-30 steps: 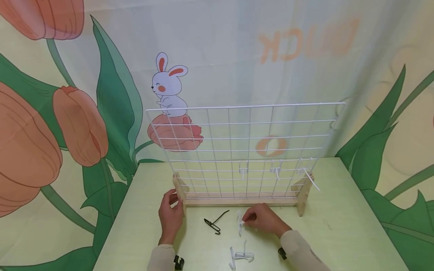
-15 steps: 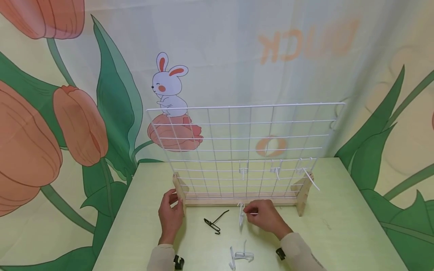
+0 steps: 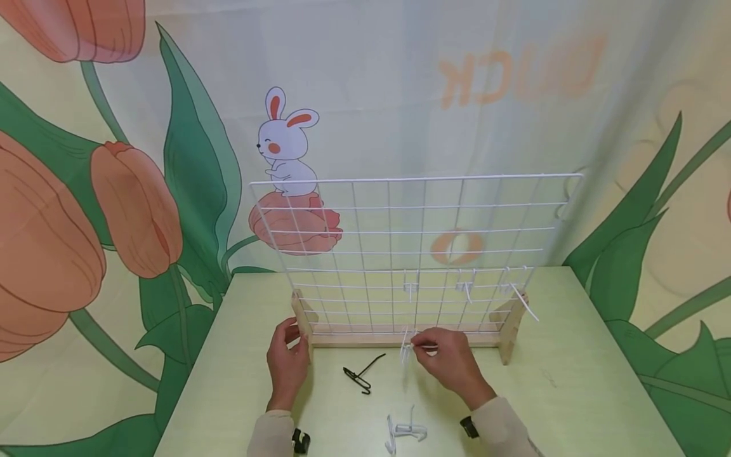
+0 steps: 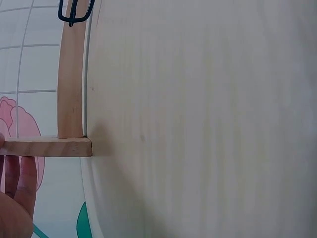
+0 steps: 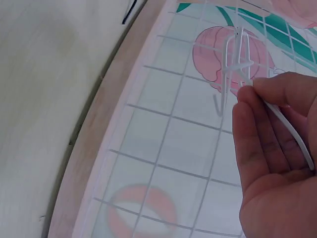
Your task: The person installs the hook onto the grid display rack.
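My right hand (image 3: 451, 360) pinches the prong of a white wire hook (image 5: 238, 66) between thumb and fingertips. In the right wrist view the hook's back frame stands upright beyond the fingertips, in front of the white wire grid (image 5: 171, 116). The head view has that hook low, by the stand's front rail. My left hand (image 3: 287, 362) grips the left upright of the wooden stand (image 3: 305, 324); the left wrist view shows the thumb on one side of the wood and fingers (image 4: 26, 181) on the other.
Three white hooks hang on the grid's right half, one of them the long-pronged hook (image 3: 524, 301). A black wire hook (image 3: 358, 379) lies on the table (image 3: 228, 381) between my hands. Loose white hooks (image 3: 408, 431) lie nearer me. Behind hangs a printed curtain (image 3: 365, 82).
My right hand has lifted the white hook off the tabletop area and brought it away from me, up to the stand's front rail. The left hand keeps its place on the stand.
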The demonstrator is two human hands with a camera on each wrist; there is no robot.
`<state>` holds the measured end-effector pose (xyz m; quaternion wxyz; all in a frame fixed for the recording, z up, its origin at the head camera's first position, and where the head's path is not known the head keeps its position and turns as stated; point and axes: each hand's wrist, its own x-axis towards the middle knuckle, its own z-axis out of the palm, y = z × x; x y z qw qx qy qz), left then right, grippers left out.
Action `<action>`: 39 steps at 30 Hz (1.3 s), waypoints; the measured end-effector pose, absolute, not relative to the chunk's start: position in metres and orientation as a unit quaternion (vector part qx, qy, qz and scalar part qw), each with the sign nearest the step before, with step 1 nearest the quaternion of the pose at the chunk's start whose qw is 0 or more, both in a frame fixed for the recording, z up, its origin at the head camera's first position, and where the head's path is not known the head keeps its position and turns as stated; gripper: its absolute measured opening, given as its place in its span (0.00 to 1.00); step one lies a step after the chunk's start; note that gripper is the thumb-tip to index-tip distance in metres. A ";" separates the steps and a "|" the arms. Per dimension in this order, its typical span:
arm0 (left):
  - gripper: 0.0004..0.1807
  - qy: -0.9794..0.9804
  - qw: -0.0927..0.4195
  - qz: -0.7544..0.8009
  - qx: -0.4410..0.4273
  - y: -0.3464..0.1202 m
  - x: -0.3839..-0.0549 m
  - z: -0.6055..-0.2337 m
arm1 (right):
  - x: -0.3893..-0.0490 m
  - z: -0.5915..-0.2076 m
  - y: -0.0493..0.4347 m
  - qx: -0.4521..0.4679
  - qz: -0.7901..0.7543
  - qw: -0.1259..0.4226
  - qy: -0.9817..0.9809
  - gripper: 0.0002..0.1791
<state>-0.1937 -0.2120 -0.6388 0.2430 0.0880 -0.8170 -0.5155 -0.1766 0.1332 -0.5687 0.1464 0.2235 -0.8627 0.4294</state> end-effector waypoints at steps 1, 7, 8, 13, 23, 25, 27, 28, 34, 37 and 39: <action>0.23 -0.817 0.242 -0.515 0.090 -0.212 -0.194 -0.639 | -0.175 -0.567 0.132 0.225 0.424 0.161 -0.862 0.10; 0.24 -0.819 0.242 -0.512 0.089 -0.211 -0.193 -0.638 | -0.168 -0.557 0.129 0.223 0.398 0.216 -0.863 0.19; 0.23 -0.819 0.244 -0.512 0.087 -0.211 -0.193 -0.638 | -0.167 -0.555 0.128 0.222 0.396 0.220 -0.864 0.21; 0.23 -0.819 0.252 -0.510 0.079 -0.211 -0.193 -0.637 | -0.164 -0.549 0.126 0.217 0.390 0.241 -0.862 0.27; 0.23 -0.820 0.248 -0.510 0.081 -0.212 -0.193 -0.637 | -0.158 -0.539 0.123 0.237 0.364 0.253 -0.865 0.25; 0.23 -0.819 0.248 -0.511 0.082 -0.212 -0.194 -0.638 | -0.157 -0.536 0.121 0.244 0.352 0.256 -0.866 0.25; 0.23 -0.819 0.248 -0.512 0.081 -0.212 -0.193 -0.638 | -0.156 -0.532 0.120 0.252 0.339 0.262 -0.867 0.25; 0.23 -0.819 0.249 -0.511 0.080 -0.211 -0.194 -0.638 | -0.155 -0.531 0.119 0.257 0.333 0.267 -0.867 0.25; 0.22 -0.821 0.256 -0.504 0.079 -0.211 -0.194 -0.640 | -0.153 -0.517 0.113 0.290 0.292 0.306 -0.859 0.25; 0.22 -0.820 0.255 -0.506 0.080 -0.211 -0.194 -0.640 | -0.152 -0.510 0.110 0.305 0.287 0.328 -0.847 0.25; 0.22 -0.818 0.253 -0.510 0.079 -0.211 -0.194 -0.640 | -0.152 -0.505 0.108 0.314 0.288 0.344 -0.837 0.25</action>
